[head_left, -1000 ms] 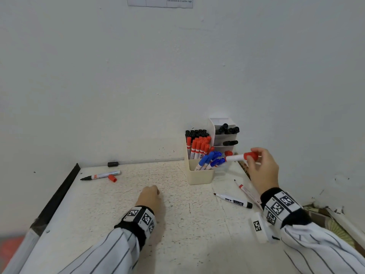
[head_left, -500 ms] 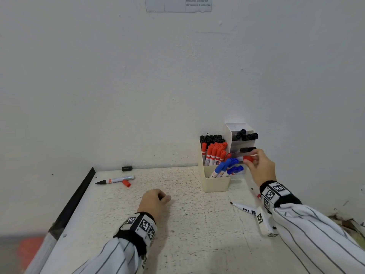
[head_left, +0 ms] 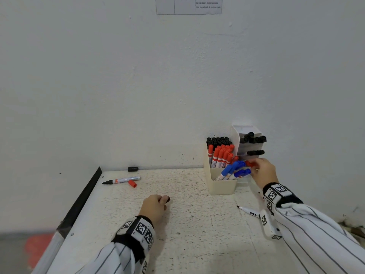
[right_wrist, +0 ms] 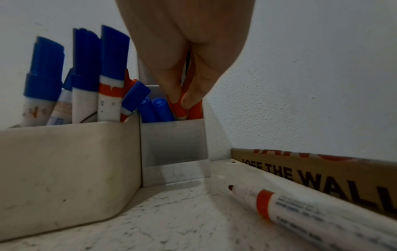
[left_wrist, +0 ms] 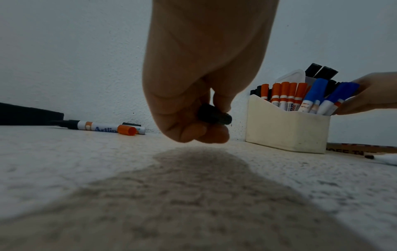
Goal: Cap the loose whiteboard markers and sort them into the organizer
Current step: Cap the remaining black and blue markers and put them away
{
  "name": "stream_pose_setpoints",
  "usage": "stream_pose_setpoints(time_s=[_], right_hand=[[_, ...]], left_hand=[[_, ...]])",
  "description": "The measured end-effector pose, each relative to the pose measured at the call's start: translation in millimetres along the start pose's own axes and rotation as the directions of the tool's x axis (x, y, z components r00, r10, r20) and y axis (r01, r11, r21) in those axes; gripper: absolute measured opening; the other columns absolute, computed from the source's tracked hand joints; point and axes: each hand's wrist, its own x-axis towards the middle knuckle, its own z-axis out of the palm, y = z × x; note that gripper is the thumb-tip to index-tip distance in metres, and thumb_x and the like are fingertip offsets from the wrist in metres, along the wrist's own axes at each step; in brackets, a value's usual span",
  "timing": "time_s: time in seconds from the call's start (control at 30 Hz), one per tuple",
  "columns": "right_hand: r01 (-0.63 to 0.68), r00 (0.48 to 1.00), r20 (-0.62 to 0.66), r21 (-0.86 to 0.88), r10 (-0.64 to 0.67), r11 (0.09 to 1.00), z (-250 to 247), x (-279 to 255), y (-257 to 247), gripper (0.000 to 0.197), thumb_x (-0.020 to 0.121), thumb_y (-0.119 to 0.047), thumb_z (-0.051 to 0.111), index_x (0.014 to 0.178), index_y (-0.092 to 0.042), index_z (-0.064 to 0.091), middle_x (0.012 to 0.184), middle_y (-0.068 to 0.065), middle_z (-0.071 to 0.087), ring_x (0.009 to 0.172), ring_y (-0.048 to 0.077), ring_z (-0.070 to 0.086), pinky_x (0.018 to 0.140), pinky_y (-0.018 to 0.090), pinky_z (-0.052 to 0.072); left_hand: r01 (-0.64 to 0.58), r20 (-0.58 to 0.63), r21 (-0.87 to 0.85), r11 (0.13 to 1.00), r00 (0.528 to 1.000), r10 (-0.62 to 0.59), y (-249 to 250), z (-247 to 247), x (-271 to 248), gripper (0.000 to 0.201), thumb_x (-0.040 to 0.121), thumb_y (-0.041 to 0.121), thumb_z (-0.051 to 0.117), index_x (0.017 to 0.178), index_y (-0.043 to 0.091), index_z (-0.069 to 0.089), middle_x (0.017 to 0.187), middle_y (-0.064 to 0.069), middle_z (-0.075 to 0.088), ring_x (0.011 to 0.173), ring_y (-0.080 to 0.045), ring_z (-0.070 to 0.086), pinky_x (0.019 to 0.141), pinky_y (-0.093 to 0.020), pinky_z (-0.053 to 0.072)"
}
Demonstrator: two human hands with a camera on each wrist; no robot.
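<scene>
On speckled tabletop (head_left: pixel 197 224), left hand (head_left: pixel 155 207) pinching ribbed black cap (left_wrist: pixel 213 116), right hand (head_left: pixel 263 172) pinching seemingly red-capped marker (right_wrist: pixel 179 108) into organizer (right_wrist: pixel 174 137).

The table (head_left: pixel 187 234) is matt, rough and speckled. The organizer (left_wrist: pixel 285 130) looks like smooth cream plastic; the wall (head_left: pixel 138 86) is matt, faintly grainy.

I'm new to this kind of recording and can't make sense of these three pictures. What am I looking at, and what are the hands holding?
No machine here: a person wears three cameras. The head view looks down on a speckled white table; each wrist view looks along one hand. The left hand grips a small black marker cap. The right hand pinches a red-capped marker in the clear plastic organizer, beside a cream tub of markers. An uncapped marker and orange cap lie loose.
</scene>
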Motion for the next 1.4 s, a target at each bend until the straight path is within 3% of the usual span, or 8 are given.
stream_pose_setpoints(time_s=[0.17, 0.37, 0.6, 0.8, 0.93, 1.07, 1.2, 1.4], right_hand=[[0.042, 0.997, -0.063, 0.008, -0.041, 0.999, -2.3, 0.4, -1.7, 0.022, 0.079, 0.006, 0.062, 0.1, 0.002, 0.067, 0.092, 0.025, 0.06, 0.084, 0.037, 0.058, 0.076, 0.026, 0.038], [0.071, 0.974, -0.219, 0.076, -0.053, 0.995, -9.4, -10.8, -9.2, 0.02, 0.087, 0.006, 0.049, 0.105, 0.007, 0.058, 0.11, 0.024, 0.049, 0.088, 0.025, 0.051, 0.083, 0.026, 0.038], [0.205, 0.92, -0.346, 0.022, -0.185, 0.978, -28.0, -14.3, -4.7, 0.021, 0.091, -0.001, 0.048, 0.106, 0.009, 0.058, 0.101, 0.026, 0.057, 0.091, 0.034, 0.057, 0.082, 0.029, 0.04], [0.25, 0.929, -0.274, -0.029, -0.248, 0.968, -22.2, -13.7, -0.5, 0.02, 0.084, 0.008, 0.057, 0.104, 0.009, 0.061, 0.096, 0.025, 0.062, 0.086, 0.036, 0.061, 0.081, 0.032, 0.043], [0.136, 0.98, -0.154, 0.045, -0.128, 0.99, -10.9, -10.5, 2.3, 0.015, 0.085, 0.0, 0.061, 0.099, 0.004, 0.062, 0.086, 0.015, 0.065, 0.079, 0.028, 0.06, 0.077, 0.033, 0.046], [0.052, 0.998, -0.04, -0.027, -0.053, 0.998, 1.9, -10.0, 3.5, 0.019, 0.082, 0.009, 0.058, 0.099, 0.007, 0.066, 0.099, 0.027, 0.063, 0.088, 0.04, 0.061, 0.083, 0.038, 0.045], [-0.005, 0.998, -0.059, -0.011, 0.005, 1.0, 3.4, -22.7, -8.7, 0.024, 0.08, 0.013, 0.05, 0.1, 0.006, 0.063, 0.105, 0.022, 0.055, 0.087, 0.034, 0.056, 0.078, 0.027, 0.04], [0.142, 0.985, 0.065, 0.202, -0.158, 0.969, -3.1, -39.5, -28.8, 0.039, 0.074, 0.015, 0.058, 0.109, 0.0, 0.061, 0.094, 0.005, 0.06, 0.084, 0.017, 0.058, 0.076, 0.017, 0.042]], left_hand=[[0.026, -0.015, -0.019, 0.999, 1.0, -0.027, -3.4, -0.8, -3.4, 0.034, 0.099, 0.03, 0.039, 0.069, 0.021, 0.052, 0.077, -0.003, 0.06, 0.076, -0.022, 0.055, 0.085, -0.035, 0.05], [0.042, -0.044, -0.064, 0.997, 0.998, -0.045, -5.0, -4.3, -2.7, 0.034, 0.099, 0.031, 0.039, 0.069, 0.022, 0.051, 0.073, -0.001, 0.06, 0.075, -0.022, 0.055, 0.085, -0.035, 0.049], [0.037, -0.102, -0.146, 0.989, 0.993, -0.052, -4.5, -0.9, 0.0, 0.019, 0.098, 0.031, 0.041, 0.096, 0.015, 0.05, 0.073, 0.001, 0.059, 0.079, -0.02, 0.055, 0.086, -0.037, 0.05], [0.053, -0.091, -0.195, 0.979, 0.993, -0.071, -2.4, 2.9, -0.9, 0.019, 0.098, 0.03, 0.042, 0.1, 0.012, 0.05, 0.075, -0.001, 0.06, 0.076, -0.018, 0.054, 0.077, -0.035, 0.051], [0.057, -0.083, -0.185, 0.981, 0.994, -0.074, -3.3, 2.4, -1.1, 0.019, 0.098, 0.031, 0.043, 0.099, 0.013, 0.05, 0.075, 0.0, 0.061, 0.076, -0.017, 0.055, 0.078, -0.035, 0.052], [0.067, -0.079, -0.192, 0.979, 0.993, -0.083, -6.9, -0.6, -0.4, 0.021, 0.097, 0.03, 0.044, 0.1, 0.012, 0.053, 0.075, 0.0, 0.061, 0.071, -0.017, 0.054, 0.078, -0.033, 0.051], [0.074, -0.076, -0.174, 0.982, 0.993, -0.088, -9.2, -3.0, 1.8, 0.022, 0.097, 0.031, 0.044, 0.101, 0.012, 0.054, 0.073, 0.001, 0.061, 0.071, -0.017, 0.054, 0.078, -0.033, 0.051], [0.074, -0.066, -0.152, 0.986, 0.994, -0.085, -8.1, -2.6, -0.8, 0.021, 0.097, 0.032, 0.044, 0.101, 0.013, 0.053, 0.072, 0.002, 0.06, 0.067, -0.015, 0.053, 0.073, -0.028, 0.048]])
